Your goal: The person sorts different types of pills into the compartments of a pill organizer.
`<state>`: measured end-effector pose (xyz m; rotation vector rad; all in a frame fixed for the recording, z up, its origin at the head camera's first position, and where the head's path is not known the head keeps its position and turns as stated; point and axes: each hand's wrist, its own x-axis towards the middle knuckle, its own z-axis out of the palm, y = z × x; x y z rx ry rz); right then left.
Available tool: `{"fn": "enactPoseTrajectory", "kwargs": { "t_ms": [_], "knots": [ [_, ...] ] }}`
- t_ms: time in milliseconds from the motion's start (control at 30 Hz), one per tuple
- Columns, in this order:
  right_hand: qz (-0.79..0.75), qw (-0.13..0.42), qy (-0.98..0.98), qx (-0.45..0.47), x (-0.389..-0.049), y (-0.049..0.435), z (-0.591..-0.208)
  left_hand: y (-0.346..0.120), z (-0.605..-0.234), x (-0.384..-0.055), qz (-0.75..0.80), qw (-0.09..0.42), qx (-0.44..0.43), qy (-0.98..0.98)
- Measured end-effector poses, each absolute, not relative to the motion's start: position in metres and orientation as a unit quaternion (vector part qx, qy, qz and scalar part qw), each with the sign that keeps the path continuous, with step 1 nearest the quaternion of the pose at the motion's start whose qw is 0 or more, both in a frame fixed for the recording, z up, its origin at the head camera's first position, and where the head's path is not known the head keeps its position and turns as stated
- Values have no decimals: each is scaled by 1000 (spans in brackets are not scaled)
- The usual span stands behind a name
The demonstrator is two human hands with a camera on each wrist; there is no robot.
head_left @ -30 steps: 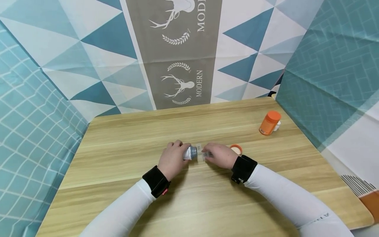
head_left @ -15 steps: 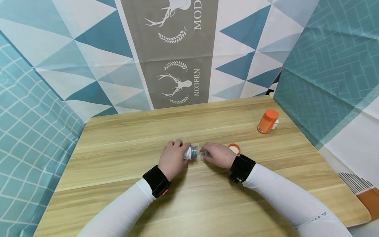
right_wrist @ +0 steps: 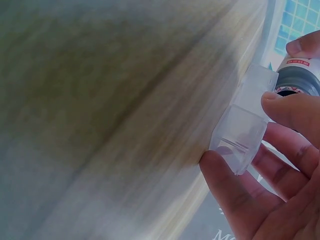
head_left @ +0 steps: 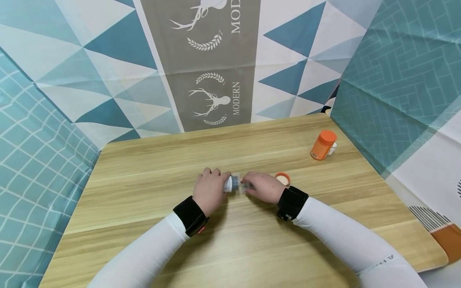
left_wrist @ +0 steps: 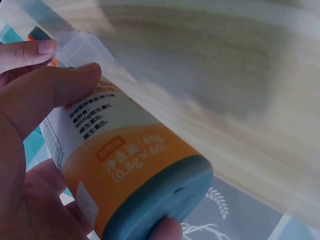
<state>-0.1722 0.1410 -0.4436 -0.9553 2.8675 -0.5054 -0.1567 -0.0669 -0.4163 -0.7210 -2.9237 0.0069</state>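
Note:
My left hand (head_left: 210, 191) grips a supplement bottle (left_wrist: 145, 145) with a grey body and an orange and white label. The bottle lies tilted on its side, its uncapped mouth toward the right; its contents are not visible. My right hand (head_left: 264, 187) holds a translucent plastic pill box (right_wrist: 245, 120) with compartments between thumb and fingers. In the right wrist view, the bottle's neck (right_wrist: 297, 80) is right at the box's upper end. Whether the two touch cannot be told. Part of the box is hidden behind my right fingers in the head view.
An orange lid (head_left: 283, 179), pale inside, lies on the wooden table (head_left: 173, 158) just beyond my right hand. Farther right stands an orange bottle (head_left: 323, 145) with a small white bottle (head_left: 332, 149) behind it. Patterned cloth hangs around the table's back and sides.
The head view has shifted slightly, so the table things appear a little higher and farther left. Both hands keep their holds on the bottle and the pill box, nearly still.

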Motion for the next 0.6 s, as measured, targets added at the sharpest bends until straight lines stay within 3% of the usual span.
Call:
{"fn": "enactPoseTrajectory", "kwargs": {
  "t_ms": [600],
  "knots": [
    [-172,33,933,-315,-172,142,-444,-52,-400,-159,64,33,-243,-967]
  ]
}}
